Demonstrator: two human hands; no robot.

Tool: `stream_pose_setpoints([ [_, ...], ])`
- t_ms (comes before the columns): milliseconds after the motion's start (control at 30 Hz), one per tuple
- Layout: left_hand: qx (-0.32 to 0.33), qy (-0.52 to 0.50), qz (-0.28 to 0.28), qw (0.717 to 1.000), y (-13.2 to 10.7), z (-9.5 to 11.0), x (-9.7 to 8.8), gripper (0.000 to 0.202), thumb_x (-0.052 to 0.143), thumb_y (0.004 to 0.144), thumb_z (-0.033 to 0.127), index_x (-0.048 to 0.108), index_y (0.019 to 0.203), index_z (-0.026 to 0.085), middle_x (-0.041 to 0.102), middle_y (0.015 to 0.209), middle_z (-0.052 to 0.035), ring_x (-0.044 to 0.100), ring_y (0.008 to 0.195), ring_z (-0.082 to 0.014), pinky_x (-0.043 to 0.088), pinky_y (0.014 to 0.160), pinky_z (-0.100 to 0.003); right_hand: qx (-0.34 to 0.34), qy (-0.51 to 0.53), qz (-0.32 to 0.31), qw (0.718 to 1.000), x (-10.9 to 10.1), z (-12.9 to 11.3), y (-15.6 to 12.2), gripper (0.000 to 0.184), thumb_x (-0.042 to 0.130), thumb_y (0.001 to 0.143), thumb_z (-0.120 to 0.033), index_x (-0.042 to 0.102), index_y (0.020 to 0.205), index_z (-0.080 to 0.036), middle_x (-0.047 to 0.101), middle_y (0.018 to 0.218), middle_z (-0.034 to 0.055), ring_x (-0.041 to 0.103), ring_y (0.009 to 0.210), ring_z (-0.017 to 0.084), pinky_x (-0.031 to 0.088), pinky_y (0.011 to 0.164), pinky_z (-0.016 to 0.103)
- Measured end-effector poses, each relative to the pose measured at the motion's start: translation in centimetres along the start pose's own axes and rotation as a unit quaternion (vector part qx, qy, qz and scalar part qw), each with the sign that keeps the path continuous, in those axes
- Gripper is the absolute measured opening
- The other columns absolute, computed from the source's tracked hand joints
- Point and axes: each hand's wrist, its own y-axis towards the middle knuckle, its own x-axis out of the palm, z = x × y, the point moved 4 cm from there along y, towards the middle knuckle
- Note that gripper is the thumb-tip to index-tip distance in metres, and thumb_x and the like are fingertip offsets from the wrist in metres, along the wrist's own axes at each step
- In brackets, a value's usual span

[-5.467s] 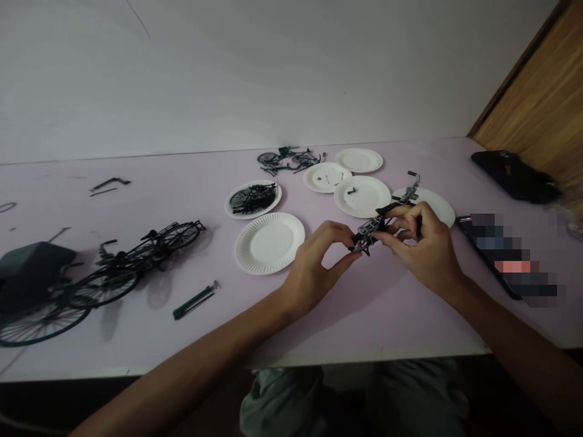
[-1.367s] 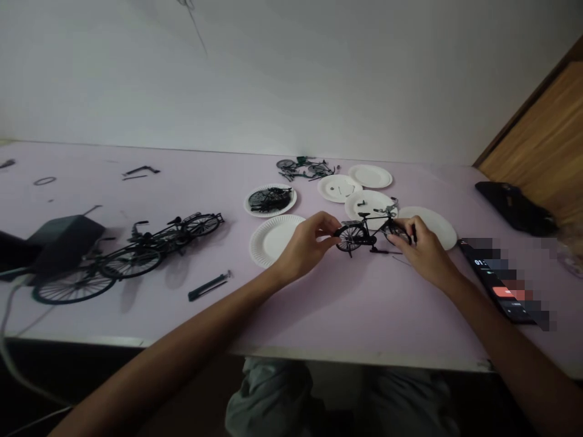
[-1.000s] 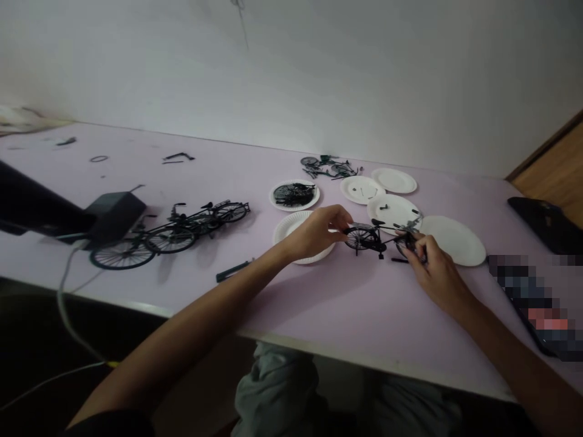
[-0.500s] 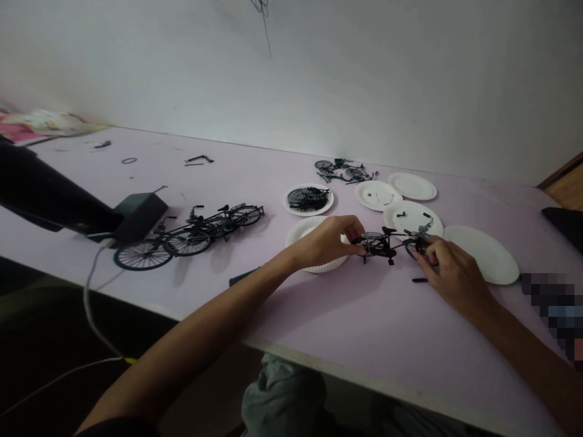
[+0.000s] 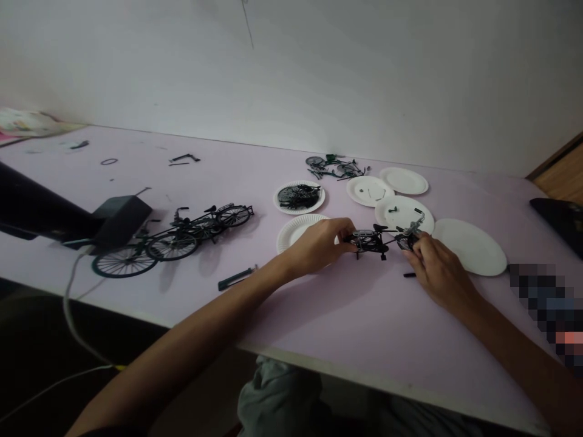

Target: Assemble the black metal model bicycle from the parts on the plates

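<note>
A small black model bicycle (image 5: 371, 240) is held upright between my two hands over the pinkish table. My left hand (image 5: 325, 243) is closed on its rear end, thumb and fingers around the back wheel. At the other end, my right hand (image 5: 435, 261) grips the front wheel, below the grey handlebar. Part of each wheel is hidden by my fingers. Under my left hand lies a white paper plate (image 5: 291, 233). A short black piece (image 5: 410, 275) rests on the table beside my right hand.
Two joined-looking model bicycles (image 5: 182, 240) stand at left by a black stand (image 5: 121, 224). A plate of black wheels and parts (image 5: 299, 197), bicycle frames (image 5: 337, 167) and white plates (image 5: 469, 246) lie beyond. A dark green tool-like piece (image 5: 237, 277) lies near my left forearm.
The view has shifted a little to the right, so everything appears further left. Both hands keep their hold on the model bicycle, and more of the dark green piece shows.
</note>
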Motion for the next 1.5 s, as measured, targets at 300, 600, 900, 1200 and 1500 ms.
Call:
stream_pose_setpoints([
  [300, 0.027, -0.017, 0.06, 0.998, -0.2, 0.9, 0.2, 0.028, 0.067, 0.088, 0.041, 0.059, 0.105, 0.02, 0.069, 0.104, -0.0053, 0.065, 0.091, -0.0218, 0.05, 0.078, -0.035, 0.004, -0.012, -0.009, 1.0, -0.1, -0.3, 0.0, 0.02, 0.043, 0.1, -0.029, 0.031, 0.084, -0.025, 0.047, 0.079, 0.0032, 0.05, 0.071, 0.023, 0.041, 0.065, 0.035],
  [600, 0.018, -0.049, 0.063, 0.997, 0.1, 0.5, 1.2, 0.017, 0.066, 0.089, 0.034, 0.061, 0.097, 0.02, 0.071, 0.098, -0.0032, 0.065, 0.087, -0.0186, 0.05, 0.077, -0.032, 0.017, 0.014, -0.019, 1.0, -0.1, -0.3, 0.2, 0.023, 0.042, 0.1, -0.03, 0.03, 0.081, -0.026, 0.046, 0.08, 0.0036, 0.049, 0.071, 0.022, 0.043, 0.064, 0.037],
  [900, 0.084, -0.018, 0.064, 0.994, 0.2, 0.6, -2.4, 0.032, 0.058, 0.094, 0.046, 0.059, 0.109, 0.018, 0.067, 0.104, -0.0077, 0.063, 0.094, -0.0204, 0.05, 0.081, -0.034, 0.016, 0.041, 0.0, 0.999, -1.2, 0.0, -0.2, 0.026, 0.046, 0.099, -0.028, 0.032, 0.077, -0.026, 0.057, 0.12, 0.0157, 0.06, 0.111, 0.032, 0.051, 0.086, 0.048],
  [1200, 0.119, -0.025, 0.231, 0.965, -0.5, 0.9, -3.1, 0.015, 0.045, 0.101, 0.029, 0.055, 0.1, 0.019, 0.064, 0.095, -0.0052, 0.059, 0.089, -0.0169, 0.046, 0.079, -0.032, 0.013, 0.117, 0.191, 0.975, -5.1, 0.0, -0.2, 0.026, 0.053, 0.09, -0.013, 0.035, 0.076, -0.024, 0.059, 0.118, 0.0131, 0.062, 0.096, 0.026, 0.053, 0.082, 0.047],
  [1500, 0.147, 0.019, 0.161, 0.976, -0.6, 2.0, -0.8, 0.014, 0.049, 0.1, 0.029, 0.053, 0.109, 0.02, 0.061, 0.105, -0.007, 0.056, 0.099, -0.0202, 0.045, 0.089, -0.037, 0.011, 0.098, 0.199, 0.975, -4.7, -0.7, -0.2, 0.035, 0.063, 0.086, -0.012, 0.032, 0.074, -0.026, 0.057, 0.118, 0.0126, 0.061, 0.099, 0.028, 0.054, 0.079, 0.046],
])
